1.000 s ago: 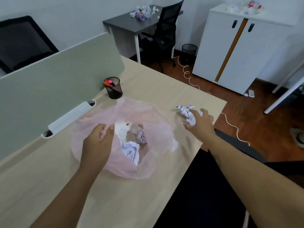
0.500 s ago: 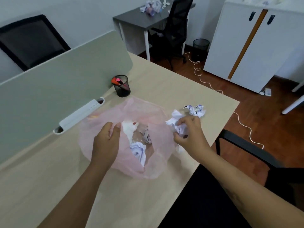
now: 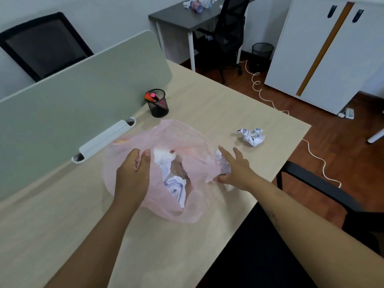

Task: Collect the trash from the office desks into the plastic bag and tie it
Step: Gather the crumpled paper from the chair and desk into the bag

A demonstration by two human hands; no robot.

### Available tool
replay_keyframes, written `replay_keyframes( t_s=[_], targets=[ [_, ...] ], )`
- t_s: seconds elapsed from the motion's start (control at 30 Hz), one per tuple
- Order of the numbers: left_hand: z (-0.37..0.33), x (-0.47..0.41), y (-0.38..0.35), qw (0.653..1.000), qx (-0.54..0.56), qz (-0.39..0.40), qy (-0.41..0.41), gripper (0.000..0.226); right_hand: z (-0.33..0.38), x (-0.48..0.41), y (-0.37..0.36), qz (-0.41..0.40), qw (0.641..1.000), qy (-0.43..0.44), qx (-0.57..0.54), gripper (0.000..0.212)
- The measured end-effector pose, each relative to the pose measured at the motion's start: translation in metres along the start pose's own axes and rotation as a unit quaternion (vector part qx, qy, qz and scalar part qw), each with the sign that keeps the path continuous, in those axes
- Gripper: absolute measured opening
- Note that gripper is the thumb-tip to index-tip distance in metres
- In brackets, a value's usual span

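**Q:** Where is the bag?
**A:** A pink, see-through plastic bag lies on a pale wooden counter with its mouth facing up. It sits just in front of a grey-green divider screen. Crumpled paper lies inside it.

**Q:** What are the hands doing?
**A:** The person's left grip is grasping the bag, pinching its near left rim between the thumb and curled fingers. The right grip is released, with its fingers stretched out and spread at the bag's right edge. A white paper wad lies against its palm side and touches the bag's rim. I cannot tell whether the wad is inside the bag.

**Q:** Is there other trash?
**A:** Yes. One paper ball lies on the counter to the right of the bag, apart from it and from the right grip. More crumpled litter sits on a dark desk by the far wall.

**Q:** Is anything else on the counter?
**A:** A black mesh pen cup holds orange and pink markers. It stands behind the bag, beside the end of the divider screen.
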State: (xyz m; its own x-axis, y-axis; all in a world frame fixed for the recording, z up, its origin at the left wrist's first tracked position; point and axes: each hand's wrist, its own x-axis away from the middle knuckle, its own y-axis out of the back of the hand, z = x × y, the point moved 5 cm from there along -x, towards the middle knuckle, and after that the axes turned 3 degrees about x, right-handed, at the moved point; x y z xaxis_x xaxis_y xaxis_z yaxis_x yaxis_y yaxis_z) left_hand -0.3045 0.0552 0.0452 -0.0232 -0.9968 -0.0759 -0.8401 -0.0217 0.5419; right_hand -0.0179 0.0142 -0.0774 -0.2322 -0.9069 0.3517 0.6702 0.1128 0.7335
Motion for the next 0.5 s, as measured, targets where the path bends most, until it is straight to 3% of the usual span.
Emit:
replay_keyframes(
  t_s=[0.07, 0.17, 0.27, 0.4, 0.5],
  targets=[
    [0.0, 0.001, -0.003, 1.0, 0.001, 0.001, 0.004, 0.044, 0.001, -0.008, -0.013, -0.011, 1.0, 0.01, 0.025, 0.091],
    [-0.002, 0.002, -0.006, 1.0, 0.004, 0.001, 0.008, 0.043, 0.002, -0.013, -0.024, -0.055, 0.997, 0.032, 0.038, 0.055],
    [-0.004, 0.001, -0.006, 1.0, 0.007, 0.006, 0.01, 0.041, -0.01, -0.005, -0.017, -0.104, 0.99, 0.026, -0.087, 0.042],
    [-0.004, -0.001, -0.004, 1.0, 0.006, 0.005, 0.011, 0.041, 0.007, 0.011, 0.043, -0.235, 0.939, 0.028, -0.249, 0.041],
    [-0.006, -0.003, -0.004, 1.0, 0.013, 0.004, 0.011, 0.041, 0.062, 0.028, 0.07, -0.229, 0.907, 0.102, -0.338, 0.044]
  ],
)
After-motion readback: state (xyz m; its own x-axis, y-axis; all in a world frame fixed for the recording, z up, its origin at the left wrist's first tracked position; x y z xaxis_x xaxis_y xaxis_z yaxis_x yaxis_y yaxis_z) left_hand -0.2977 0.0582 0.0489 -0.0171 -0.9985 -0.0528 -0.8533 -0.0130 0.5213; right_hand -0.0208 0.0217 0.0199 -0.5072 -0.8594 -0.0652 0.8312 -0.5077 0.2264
